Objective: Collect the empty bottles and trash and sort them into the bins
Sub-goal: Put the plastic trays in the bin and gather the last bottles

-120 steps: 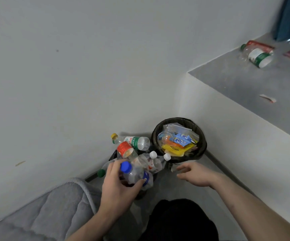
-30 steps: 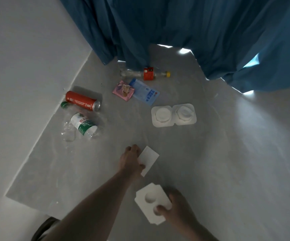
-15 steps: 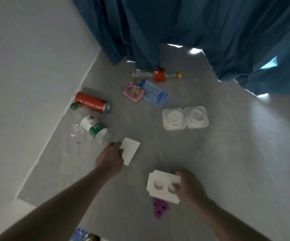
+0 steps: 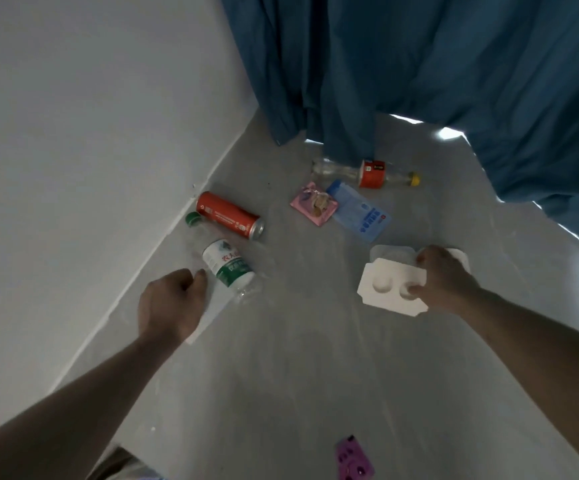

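White moulded trays are the centre of the grip: the right hand (image 4: pixel 444 280) pinches a white two-well tray (image 4: pixel 390 289), thumb pressed in one well and fingers curled over its far edge. It is held just above a second white tray (image 4: pixel 390 252) lying on the grey surface (image 4: pixel 298 375) and partly hidden under the hand.

At 9 o'clock from that hand, the left hand (image 4: pixel 172 304) is curled over a white paper card (image 4: pixel 199 329), of which only a corner shows below the palm; whether the fingers actually clasp it cannot be told. Its knuckles sit just beside a clear plastic bottle (image 4: pixel 227 265) with a green and white label, lying on its side, green cap at 11 o'clock.

Touching that bottle's far side lies a red can (image 4: pixel 229 214). Towards 12 o'clock from the trays lie a pink wrapper (image 4: pixel 314 204) and a blue packet (image 4: pixel 359 211), overlapping, and beyond them a clear bottle with a red label (image 4: pixel 367 173) and yellow cap, at the foot of a blue curtain (image 4: pixel 419 64). A purple blister pack (image 4: pixel 352 460) lies at 6 o'clock. A white wall (image 4: pixel 73 133) stands at 9 o'clock.
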`<state>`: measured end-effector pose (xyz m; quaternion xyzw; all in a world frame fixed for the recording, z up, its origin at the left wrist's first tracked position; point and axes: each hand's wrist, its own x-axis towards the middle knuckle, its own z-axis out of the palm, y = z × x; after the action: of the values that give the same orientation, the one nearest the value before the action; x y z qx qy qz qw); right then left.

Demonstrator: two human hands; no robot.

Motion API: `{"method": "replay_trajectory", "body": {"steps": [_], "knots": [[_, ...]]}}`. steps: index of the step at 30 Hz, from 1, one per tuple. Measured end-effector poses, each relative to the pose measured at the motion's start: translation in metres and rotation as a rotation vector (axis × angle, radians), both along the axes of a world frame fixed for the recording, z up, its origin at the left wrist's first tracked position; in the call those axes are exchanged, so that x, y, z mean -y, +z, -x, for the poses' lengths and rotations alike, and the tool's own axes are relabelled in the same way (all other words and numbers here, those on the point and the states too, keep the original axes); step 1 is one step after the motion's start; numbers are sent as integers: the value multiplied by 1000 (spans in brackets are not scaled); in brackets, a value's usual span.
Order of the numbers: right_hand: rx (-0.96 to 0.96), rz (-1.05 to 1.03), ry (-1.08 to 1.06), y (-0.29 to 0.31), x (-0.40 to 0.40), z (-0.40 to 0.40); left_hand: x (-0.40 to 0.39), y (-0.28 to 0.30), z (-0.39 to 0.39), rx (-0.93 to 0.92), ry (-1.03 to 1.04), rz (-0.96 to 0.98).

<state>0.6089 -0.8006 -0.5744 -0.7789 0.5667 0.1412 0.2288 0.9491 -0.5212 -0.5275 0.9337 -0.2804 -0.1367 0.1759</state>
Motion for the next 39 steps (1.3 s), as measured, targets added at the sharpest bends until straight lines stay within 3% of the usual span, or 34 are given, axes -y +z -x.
{"method": "replay_trajectory", "body": {"steps": [2, 5, 9, 16, 21, 26, 31, 39], "knots": [[-77, -5, -7, -13, 0, -3, 1, -7, -21, 22, -10, -21], [-207, 91, 56, -19, -10, -6, 4, -18, -42, -32, -135, -213], [-243, 32, 58, -6, -31, -7, 12, -31, -41, -98, -251, -358], [-309, 2, -14, 1, -81, -5, -1, -42, -21, -20, -192, -357], [-61, -130, -173, 5, -103, 9, -32, -47, -3, -90, -137, -257], [224, -323, -400, 38, -155, 42, -82, -12, 29, -132, -188, -35], [225, -431, -251, 53, -256, 65, -134, 16, 63, -142, -129, 38], [240, -248, -209, 17, -325, 45, -258, 72, 131, -206, -282, -397]]}}
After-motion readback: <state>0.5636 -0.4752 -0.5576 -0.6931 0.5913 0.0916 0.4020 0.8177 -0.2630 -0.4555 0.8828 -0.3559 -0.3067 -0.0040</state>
